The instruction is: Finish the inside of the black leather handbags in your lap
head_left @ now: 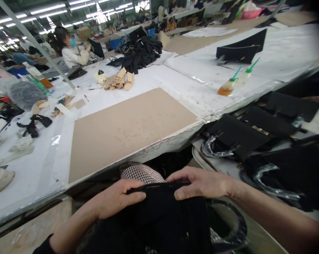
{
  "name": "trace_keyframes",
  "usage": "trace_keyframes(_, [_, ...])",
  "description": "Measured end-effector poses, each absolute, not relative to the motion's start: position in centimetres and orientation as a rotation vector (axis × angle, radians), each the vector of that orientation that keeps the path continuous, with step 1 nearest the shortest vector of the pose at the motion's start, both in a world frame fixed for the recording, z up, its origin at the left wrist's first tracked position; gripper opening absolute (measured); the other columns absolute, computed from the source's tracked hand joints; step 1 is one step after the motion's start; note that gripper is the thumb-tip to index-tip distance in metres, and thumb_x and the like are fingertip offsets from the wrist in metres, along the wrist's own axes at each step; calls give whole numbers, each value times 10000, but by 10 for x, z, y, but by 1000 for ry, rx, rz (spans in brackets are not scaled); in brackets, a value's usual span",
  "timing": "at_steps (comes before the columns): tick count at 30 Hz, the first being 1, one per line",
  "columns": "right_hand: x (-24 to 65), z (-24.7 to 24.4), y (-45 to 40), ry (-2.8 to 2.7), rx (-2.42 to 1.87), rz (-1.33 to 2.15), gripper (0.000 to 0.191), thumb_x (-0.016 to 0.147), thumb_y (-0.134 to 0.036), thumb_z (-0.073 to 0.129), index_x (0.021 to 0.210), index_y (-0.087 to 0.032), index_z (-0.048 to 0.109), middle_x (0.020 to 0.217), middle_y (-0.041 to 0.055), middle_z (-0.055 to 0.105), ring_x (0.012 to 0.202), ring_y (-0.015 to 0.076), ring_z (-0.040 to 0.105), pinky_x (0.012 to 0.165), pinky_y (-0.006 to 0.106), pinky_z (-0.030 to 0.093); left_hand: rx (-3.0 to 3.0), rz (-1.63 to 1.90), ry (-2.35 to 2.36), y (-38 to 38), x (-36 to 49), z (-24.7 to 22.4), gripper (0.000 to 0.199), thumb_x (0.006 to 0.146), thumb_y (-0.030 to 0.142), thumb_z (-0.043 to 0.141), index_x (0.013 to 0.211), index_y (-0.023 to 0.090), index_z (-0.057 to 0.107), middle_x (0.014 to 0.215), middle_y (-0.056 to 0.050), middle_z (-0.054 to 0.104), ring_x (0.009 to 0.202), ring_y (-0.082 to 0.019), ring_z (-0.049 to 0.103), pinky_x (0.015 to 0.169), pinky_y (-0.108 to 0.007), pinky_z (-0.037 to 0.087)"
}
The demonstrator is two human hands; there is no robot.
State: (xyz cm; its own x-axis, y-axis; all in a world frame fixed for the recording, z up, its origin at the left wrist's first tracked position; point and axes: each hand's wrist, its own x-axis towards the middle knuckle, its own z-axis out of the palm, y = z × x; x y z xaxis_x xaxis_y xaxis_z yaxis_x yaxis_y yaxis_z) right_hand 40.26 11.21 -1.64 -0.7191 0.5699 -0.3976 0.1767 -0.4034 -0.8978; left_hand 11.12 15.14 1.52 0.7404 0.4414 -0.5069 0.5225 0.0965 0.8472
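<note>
A black handbag [164, 222] lies across my lap at the bottom of the view, its curved handle [240, 220] wrapped in clear plastic on the right side. My left hand [122, 195] grips the bag's upper edge, thumb on the near face and fingers over the far side. On the same edge, farther right, my right hand [198, 183] holds on with its thumb pressed to the near face. The fingertips behind the edge are partly hidden. Checkered cloth [140, 172] shows just beyond the bag.
Ahead is a white-covered table [175, 79] with a brown board [127, 127]. Two green-tipped bottles, one a glue bottle [226, 87], stand near its edge. Several black handbags [235, 135] lie at right. Black pieces [140, 53] are heaped farther back; a masked person [74, 56] works beyond.
</note>
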Motion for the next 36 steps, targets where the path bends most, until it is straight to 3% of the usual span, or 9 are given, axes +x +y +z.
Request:
trace_keyframes(5, [380, 0, 138, -2135, -989, 1938, 285, 828, -317, 671, 1079, -189, 714, 890, -7, 709, 790, 174, 639, 660, 218, 489, 1395, -45, 837, 146, 113, 14, 354, 925, 407, 551, 1174, 201, 694, 1051, -27, 729, 1024, -255, 643, 866, -318, 513])
trace_keyframes(9, [363, -7, 148, -2245, -894, 1914, 208, 819, -323, 681, 959, -177, 732, 775, -27, 674, 706, 146, 610, 582, 186, 456, 1362, -13, 796, 143, 112, 16, 335, 920, 376, 571, 1168, 195, 704, 1056, -34, 731, 1042, -266, 637, 885, -333, 507])
trace_keyframes(24, [360, -18, 143, -1960, -809, 2209, 254, 827, -321, 679, 1030, -174, 720, 868, -21, 692, 765, 145, 637, 699, 209, 510, 1297, 10, 848, 142, 102, 6, 228, 872, 299, 635, 1046, 167, 704, 1027, -30, 715, 965, -216, 625, 860, -302, 482])
trace_keyframes(36, [398, -30, 108, -1501, -1144, 2324, 263, 827, -390, 683, 881, -138, 735, 678, -15, 636, 555, 84, 526, 520, 157, 431, 1195, -8, 829, 142, 99, 1, 243, 861, 355, 668, 990, 151, 687, 998, -47, 711, 956, -232, 625, 876, -326, 471])
